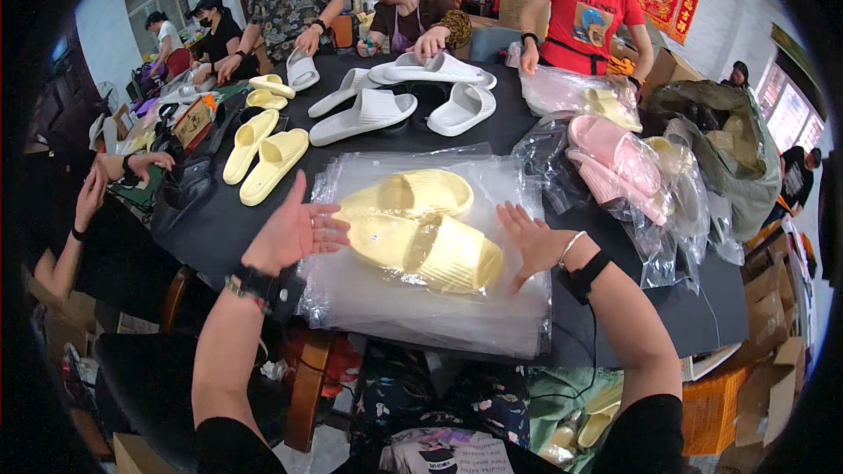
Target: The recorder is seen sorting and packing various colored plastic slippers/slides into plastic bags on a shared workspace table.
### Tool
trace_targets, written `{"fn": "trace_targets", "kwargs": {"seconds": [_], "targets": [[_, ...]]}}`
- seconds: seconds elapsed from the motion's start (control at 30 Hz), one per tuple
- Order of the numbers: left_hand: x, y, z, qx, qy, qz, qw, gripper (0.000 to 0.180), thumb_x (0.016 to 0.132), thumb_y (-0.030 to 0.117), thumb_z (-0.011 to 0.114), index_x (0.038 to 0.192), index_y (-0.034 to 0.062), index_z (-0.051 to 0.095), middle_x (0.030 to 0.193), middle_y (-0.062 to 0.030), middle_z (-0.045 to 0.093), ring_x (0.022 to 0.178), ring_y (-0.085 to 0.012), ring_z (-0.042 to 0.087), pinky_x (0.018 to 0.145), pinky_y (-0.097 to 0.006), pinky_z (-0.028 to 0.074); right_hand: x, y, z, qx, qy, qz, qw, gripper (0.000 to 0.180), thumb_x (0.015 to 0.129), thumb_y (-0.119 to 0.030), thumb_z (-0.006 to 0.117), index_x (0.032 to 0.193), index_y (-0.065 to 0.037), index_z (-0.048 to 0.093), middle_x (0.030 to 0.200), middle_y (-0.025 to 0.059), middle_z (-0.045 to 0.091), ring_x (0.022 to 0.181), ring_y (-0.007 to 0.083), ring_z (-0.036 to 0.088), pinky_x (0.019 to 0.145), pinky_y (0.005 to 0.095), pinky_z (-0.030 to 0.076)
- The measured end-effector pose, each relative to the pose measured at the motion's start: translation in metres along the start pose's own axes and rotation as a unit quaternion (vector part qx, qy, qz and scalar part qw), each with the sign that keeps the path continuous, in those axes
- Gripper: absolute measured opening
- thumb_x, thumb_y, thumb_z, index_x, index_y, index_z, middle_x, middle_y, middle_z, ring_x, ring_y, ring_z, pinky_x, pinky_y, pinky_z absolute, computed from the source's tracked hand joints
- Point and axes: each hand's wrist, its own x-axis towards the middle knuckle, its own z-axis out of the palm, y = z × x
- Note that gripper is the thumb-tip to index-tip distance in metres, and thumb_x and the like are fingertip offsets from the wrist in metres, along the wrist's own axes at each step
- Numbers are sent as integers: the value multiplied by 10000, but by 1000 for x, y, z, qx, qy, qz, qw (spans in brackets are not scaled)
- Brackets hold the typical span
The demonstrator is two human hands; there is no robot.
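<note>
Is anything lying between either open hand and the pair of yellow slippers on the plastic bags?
Nothing visible. The left hand and right hand flank the yellow slippers on the stack of clear plastic bags, with only bare bag surface between.

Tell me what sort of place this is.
Likely a small slipper packing workshop. A pair of yellow slippers lies on a stack of clear plastic bags, bagged pink slippers pile up nearby, and cardboard boxes stand beside the black table.
</note>
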Motion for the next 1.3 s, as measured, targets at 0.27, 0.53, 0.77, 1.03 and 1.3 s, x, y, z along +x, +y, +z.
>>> {"fn": "trace_targets", "kwargs": {"seconds": [0.27,0.53,0.77,1.03,1.3], "targets": [[76,24,-11,139,56,22,988,432,930,321,600,1162,-38,546,907,-176,670,761,-253,680,565,-241,490,23,5,-4,-17,36,1,999,1553,443,-621,862,1491,17,-90,1579,228,-36,1468,364,-33,1159,545,117],[87,21,13,10,53,194,980,274,965,159,514,1182,1,570,942,-154,675,864,-212,647,748,-248,514,28,14,21,13,43,8,999,1532,455,-639,847,1493,19,-69,1582,217,-40,1470,352,-41,1162,547,78],[49,12,7,153,-56,119,979,363,937,44,512,1281,-66,482,1244,-237,576,1121,-333,603,949,-353,514,30,15,21,17,45,8,999,1532,459,-649,841,1496,9,-75,1583,213,-40,1471,346,-44,1164,542,64],[83,1,28,694,-197,311,619,562,859,303,660,1312,5,511,1440,-228,399,1353,-363,349,1088,-404,322,27,14,17,12,37,15,999,1528,458,-638,846,1499,3,-71,1582,221,-39,1470,353,-51,1164,542,54],[115,-10,85,721,-203,249,614,528,833,495,657,875,-31,615,955,-248,604,858,-356,568,746,-423,432,27,11,21,13,39,15,999,1536,447,-641,846,1503,-7,-72,1585,211,-47,1470,353,-54,1164,542,48]]}}
